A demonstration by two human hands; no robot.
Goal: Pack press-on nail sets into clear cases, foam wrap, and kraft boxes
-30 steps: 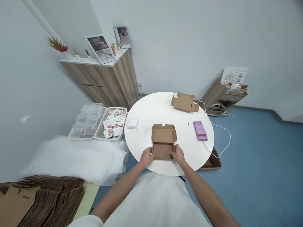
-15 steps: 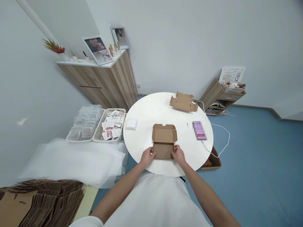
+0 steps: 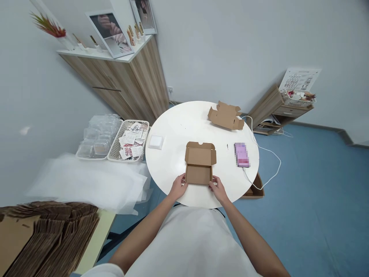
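Observation:
An open cardboard mailer box (image 3: 198, 175) rests on the round white table (image 3: 173, 127) in front of me, its lid raised at the far side with the side flaps spread. Nothing shows inside it. My left hand (image 3: 179, 187) grips the near left corner, thumb at the front and fingers along the side. At the near right corner my right hand (image 3: 218, 189) holds the box in the same way. Farther back on the table, to the right, lies an unfolded cardboard box blank (image 3: 226, 116).
On the table are a white packet (image 3: 156, 142) at left and a blurred purple phone-like thing (image 3: 241, 154) with a white cable. Left of it stand a basket of cards (image 3: 131, 140), clear plastic cases (image 3: 99, 136), white sheets (image 3: 95, 181) and stacked flat cardboard (image 3: 57, 234).
My view has shifted slightly, so the table and cabinet sit higher in the picture. Both hands stay on the near corners of the box.

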